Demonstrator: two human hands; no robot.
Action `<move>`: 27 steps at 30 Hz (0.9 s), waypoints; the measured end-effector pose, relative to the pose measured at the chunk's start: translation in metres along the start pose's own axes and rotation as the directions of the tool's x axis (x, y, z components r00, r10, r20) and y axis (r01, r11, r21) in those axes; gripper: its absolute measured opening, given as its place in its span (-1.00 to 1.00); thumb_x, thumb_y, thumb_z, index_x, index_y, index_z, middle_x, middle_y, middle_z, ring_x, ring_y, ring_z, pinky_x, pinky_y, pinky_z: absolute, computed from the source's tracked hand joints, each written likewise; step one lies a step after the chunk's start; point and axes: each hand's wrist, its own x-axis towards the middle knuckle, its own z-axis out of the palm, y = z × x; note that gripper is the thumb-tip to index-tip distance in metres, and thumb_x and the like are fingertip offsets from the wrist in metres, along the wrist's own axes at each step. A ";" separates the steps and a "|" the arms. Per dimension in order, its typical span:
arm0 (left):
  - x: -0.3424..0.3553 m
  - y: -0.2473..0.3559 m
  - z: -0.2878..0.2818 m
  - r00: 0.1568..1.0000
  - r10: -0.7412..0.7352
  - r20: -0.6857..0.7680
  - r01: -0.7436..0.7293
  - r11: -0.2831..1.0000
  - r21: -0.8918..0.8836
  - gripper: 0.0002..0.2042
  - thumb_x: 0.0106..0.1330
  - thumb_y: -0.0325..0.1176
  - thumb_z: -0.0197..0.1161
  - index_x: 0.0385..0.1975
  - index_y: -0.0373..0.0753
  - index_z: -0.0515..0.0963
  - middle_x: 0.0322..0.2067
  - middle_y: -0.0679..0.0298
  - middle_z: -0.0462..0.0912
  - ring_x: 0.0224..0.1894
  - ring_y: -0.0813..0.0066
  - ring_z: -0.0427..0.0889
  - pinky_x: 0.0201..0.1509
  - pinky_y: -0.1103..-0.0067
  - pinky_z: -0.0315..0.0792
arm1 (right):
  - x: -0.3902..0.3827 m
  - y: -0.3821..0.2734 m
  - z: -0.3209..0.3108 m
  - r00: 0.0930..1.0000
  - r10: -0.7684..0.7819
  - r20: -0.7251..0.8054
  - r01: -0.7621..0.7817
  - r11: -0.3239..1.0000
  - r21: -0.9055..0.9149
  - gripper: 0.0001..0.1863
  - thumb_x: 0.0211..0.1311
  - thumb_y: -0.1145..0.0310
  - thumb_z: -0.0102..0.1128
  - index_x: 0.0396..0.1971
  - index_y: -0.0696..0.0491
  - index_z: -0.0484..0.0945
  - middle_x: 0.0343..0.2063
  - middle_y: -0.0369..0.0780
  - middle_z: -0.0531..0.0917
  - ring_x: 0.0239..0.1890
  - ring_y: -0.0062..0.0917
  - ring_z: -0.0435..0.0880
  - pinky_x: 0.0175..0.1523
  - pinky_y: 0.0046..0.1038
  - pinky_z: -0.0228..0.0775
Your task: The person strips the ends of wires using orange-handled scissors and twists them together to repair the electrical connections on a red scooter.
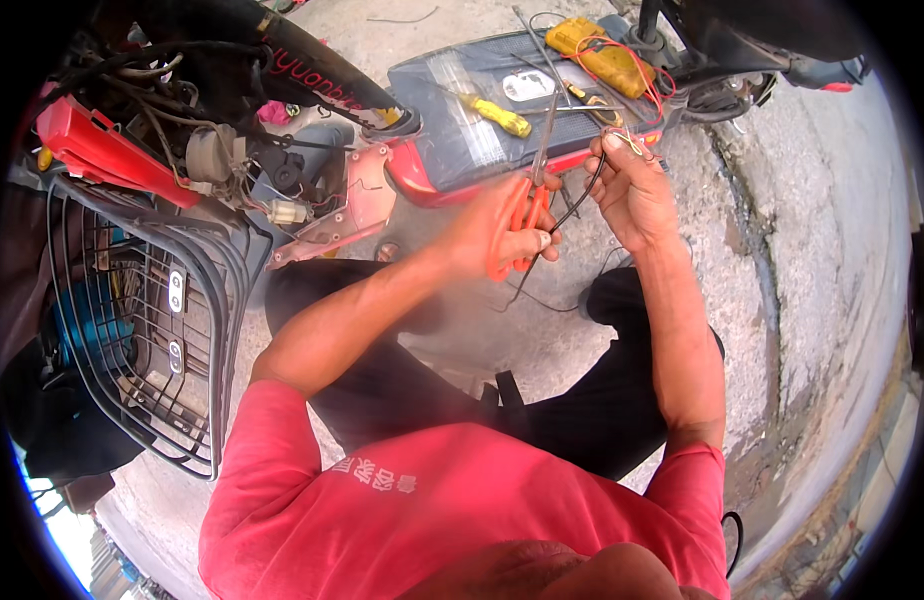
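Scissors [540, 172] with orange handles fill the grip of the left hand [487, 228], blades pointing forward; a black cable [580, 204] runs between it and the right hand [637, 198], which pinches it. Good handling, I judge, means holding that cable steady and lightly taut, blade points clear of the right fingertips.

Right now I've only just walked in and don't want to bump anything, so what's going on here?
A person's left hand holds orange-handled scissors. The right hand pinches a black wire that runs down past the left. Beyond them, a yellow screwdriver and yellow meter lie on a dark board.
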 end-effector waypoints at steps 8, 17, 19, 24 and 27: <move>0.000 -0.008 -0.002 0.995 -0.019 0.103 0.017 1.000 0.013 -0.34 0.22 -0.44 0.25 0.32 -0.40 0.13 -0.25 0.12 0.60 -0.24 0.40 0.66 -0.26 0.53 0.50 | 0.013 -0.041 -0.035 0.987 -0.132 -0.094 0.138 0.988 0.065 -0.90 0.35 0.33 0.25 -0.21 -0.02 0.58 -0.32 -0.36 0.63 -0.28 -0.61 0.61 -0.24 -0.56 0.43; -0.001 -0.008 -0.005 0.994 -0.065 0.089 0.059 0.995 0.075 -0.34 0.14 -0.40 0.27 0.27 -0.44 0.21 -0.28 0.11 0.64 -0.28 0.43 0.69 -0.21 0.52 0.54 | 0.014 -0.067 -0.062 0.976 -0.192 -0.098 0.201 0.975 0.093 -0.89 0.38 0.31 0.22 -0.18 -0.03 0.56 -0.31 -0.40 0.63 -0.31 -0.67 0.58 -0.29 -0.61 0.41; 0.001 -0.010 -0.006 0.999 -0.045 0.013 0.040 0.972 0.229 -0.36 0.17 -0.35 0.29 0.23 -0.47 0.23 -0.26 0.10 0.64 -0.24 0.39 0.68 -0.18 0.47 0.54 | 0.012 -0.068 -0.063 0.976 -0.188 -0.109 0.198 0.976 0.087 -0.88 0.39 0.31 0.22 -0.16 -0.02 0.56 -0.30 -0.40 0.62 -0.30 -0.67 0.57 -0.26 -0.62 0.41; 0.003 -0.006 -0.022 0.953 0.078 -0.293 0.162 0.688 0.707 -0.48 0.28 -0.21 0.27 0.14 -0.41 0.37 -0.18 -0.02 0.65 -0.13 0.14 0.68 -0.10 0.34 0.51 | 0.007 -0.065 -0.059 0.972 -0.189 -0.142 0.193 0.981 0.011 -0.85 0.39 0.32 0.21 -0.12 0.00 0.56 -0.28 -0.39 0.62 -0.28 -0.68 0.56 -0.21 -0.63 0.42; 0.015 -0.002 -0.049 0.887 0.115 -0.447 0.265 0.666 0.697 -0.52 0.31 -0.09 0.24 0.05 -0.36 0.47 -0.18 -0.08 0.65 -0.12 0.01 0.67 -0.06 0.29 0.49 | 0.008 -0.061 -0.058 0.976 -0.204 -0.077 0.199 0.977 -0.072 -0.85 0.41 0.33 0.19 -0.10 0.01 0.56 -0.28 -0.39 0.64 -0.28 -0.71 0.59 -0.23 -0.65 0.44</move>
